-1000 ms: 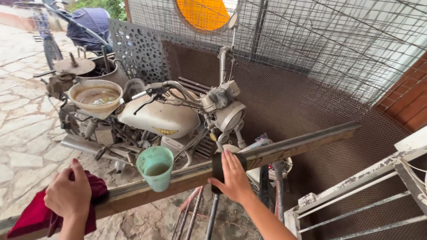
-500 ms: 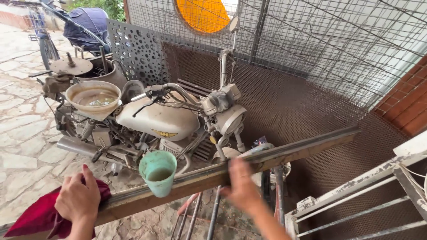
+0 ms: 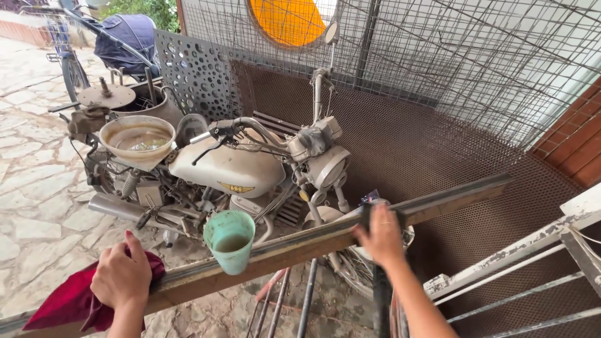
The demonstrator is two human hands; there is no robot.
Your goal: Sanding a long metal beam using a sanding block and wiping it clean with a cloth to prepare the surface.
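A long rusty metal bar (image 3: 300, 244) runs from the lower left up to the right in front of me. My left hand (image 3: 122, 276) grips a red cloth (image 3: 66, 303) pressed on the bar's left end. My right hand (image 3: 380, 236) lies over the middle of the bar, closed on a dark tool (image 3: 365, 216) whose black lower part hangs below my wrist. A green plastic cup (image 3: 230, 241) holding murky liquid hangs on the bar between my hands.
An old cream motorcycle (image 3: 228, 169) stands just behind the bar, with a bowl of dirty liquid (image 3: 138, 139) on its seat. Wire mesh panels (image 3: 438, 75) and brown mesh close off the back. A white metal frame (image 3: 538, 250) is at the right, and a pram (image 3: 128, 37) is far left.
My right hand has slid to the right along the bar with the dark tool. My left hand stays on the red cloth.
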